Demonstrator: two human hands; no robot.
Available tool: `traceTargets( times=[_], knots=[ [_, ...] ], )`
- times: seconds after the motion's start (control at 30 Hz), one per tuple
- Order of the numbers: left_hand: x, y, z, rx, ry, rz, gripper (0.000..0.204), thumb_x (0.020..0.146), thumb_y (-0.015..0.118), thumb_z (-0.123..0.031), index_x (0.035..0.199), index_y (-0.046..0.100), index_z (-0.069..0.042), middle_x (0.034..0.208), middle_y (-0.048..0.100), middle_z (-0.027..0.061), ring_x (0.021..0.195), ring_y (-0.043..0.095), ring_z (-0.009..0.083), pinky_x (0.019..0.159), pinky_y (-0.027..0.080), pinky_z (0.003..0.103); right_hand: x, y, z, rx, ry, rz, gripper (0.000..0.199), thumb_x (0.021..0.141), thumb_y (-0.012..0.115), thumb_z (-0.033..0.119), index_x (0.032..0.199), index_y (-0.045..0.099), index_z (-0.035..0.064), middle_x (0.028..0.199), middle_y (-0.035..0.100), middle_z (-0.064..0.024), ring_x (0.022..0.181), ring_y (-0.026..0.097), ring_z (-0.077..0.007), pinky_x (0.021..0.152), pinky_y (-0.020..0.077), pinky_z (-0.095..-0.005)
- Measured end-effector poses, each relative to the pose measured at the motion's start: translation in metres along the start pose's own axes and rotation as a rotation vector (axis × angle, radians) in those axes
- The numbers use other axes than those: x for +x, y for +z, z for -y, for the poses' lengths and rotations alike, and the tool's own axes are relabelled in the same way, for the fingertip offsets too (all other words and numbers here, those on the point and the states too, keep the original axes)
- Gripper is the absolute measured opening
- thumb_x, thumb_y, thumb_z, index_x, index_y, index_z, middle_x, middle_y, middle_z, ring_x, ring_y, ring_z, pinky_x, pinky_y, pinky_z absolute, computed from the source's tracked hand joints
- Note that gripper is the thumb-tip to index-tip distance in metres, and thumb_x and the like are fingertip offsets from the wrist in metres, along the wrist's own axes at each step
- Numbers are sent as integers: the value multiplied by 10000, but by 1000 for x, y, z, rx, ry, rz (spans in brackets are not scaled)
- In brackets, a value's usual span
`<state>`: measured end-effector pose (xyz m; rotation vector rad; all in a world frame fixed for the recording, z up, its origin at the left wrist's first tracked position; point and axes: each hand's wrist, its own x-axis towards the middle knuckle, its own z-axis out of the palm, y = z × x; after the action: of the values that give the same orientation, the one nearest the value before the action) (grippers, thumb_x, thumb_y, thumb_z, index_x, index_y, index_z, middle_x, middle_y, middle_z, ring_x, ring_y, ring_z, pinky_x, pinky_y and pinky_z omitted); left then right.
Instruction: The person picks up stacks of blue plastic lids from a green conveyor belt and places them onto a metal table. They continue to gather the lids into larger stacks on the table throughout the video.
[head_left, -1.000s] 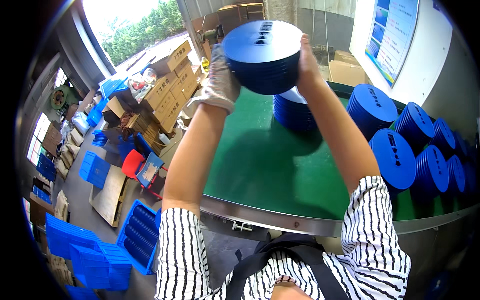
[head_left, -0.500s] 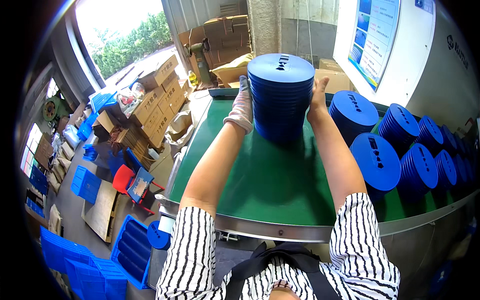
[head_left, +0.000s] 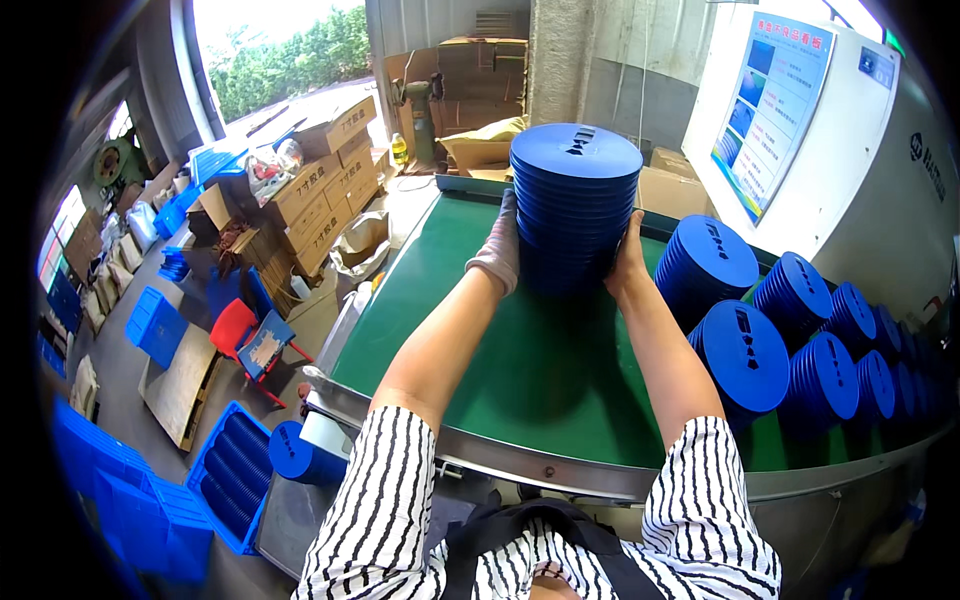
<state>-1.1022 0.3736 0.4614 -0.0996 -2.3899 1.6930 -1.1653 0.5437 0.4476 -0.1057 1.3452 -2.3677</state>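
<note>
A tall stack of round blue plastic discs stands upright at the far part of the green belt table. My left hand, in a pale glove, presses against the stack's left side. On the opposite side my right hand lies along the lower part, its fingers partly hidden behind the discs. Between them the two hands clasp the stack. Whether its base touches the belt cannot be made out. Two more disc stacks are close by on the right, a farther one and a nearer one.
Further disc stacks run in rows along the belt's right part. A white cabinet with a poster stands behind them. At left are cartons, a red chair and a blue crate of discs.
My right hand, spread beside the upper stack before, has dropped lower and closed in on its side. My left hand also sits lower on the stack. The whole view has shifted slightly.
</note>
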Motion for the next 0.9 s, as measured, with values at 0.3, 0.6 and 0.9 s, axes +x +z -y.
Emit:
traceTargets(
  times=[0.3,0.6,0.9],
  knots=[
    [-96,31,79,2810,673,276,696,825,308,-674,1364,320,-235,1414,309,5,1274,277,223,1011,226,393,-43,129,-13,-62,-96,227,742,869,173,649,1388,261,126,1427,286,-56,1303,268,-245,1066,195,-356],
    [-325,90,156,2714,787,995,663,834,452,-583,1310,393,-124,1303,452,71,1219,392,203,1029,298,355,-111,316,-120,-66,60,646,766,827,181,708,1391,251,194,1451,226,-38,1340,170,-257,1046,94,-534],
    [-504,60,111,2533,1699,1196,570,928,358,-460,1356,313,-86,1372,359,79,1245,341,213,1042,253,342,-229,364,-235,82,560,878,692,858,282,646,1357,313,168,1376,361,-43,1279,287,-235,1013,254,-431]
  ],
)
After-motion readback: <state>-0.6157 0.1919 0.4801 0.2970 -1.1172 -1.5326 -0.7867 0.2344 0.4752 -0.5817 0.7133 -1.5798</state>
